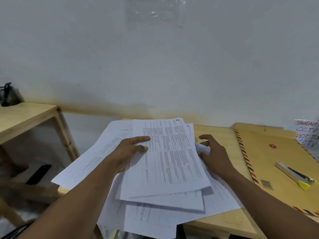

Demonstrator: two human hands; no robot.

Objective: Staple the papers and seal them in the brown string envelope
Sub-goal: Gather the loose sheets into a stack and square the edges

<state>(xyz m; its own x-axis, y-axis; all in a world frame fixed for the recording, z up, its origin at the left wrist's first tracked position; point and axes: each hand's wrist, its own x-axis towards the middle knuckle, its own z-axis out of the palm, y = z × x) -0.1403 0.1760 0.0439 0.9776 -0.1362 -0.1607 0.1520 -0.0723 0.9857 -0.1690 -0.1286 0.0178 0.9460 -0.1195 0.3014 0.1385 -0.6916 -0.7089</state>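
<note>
A loose, fanned pile of printed white papers [172, 163] lies on the wooden table [222, 219], some sheets hanging over its left and front edges. My left hand [131, 149] grips the top sheets from the left, thumb on top. My right hand [212, 150] sits at the pile's right edge, fingers curled around a crumpled white wad of paper. To the right lies the brown string envelope [276, 163] with a striped border and a red button. A silver stapler [293, 175] with a yellow end rests on the envelope.
A white wall stands just behind the table. A second wooden table [25, 118] stands to the left with a dark object on it, and a gap lies between the two. A handwritten CCTV sign [307, 135] leans at the far right.
</note>
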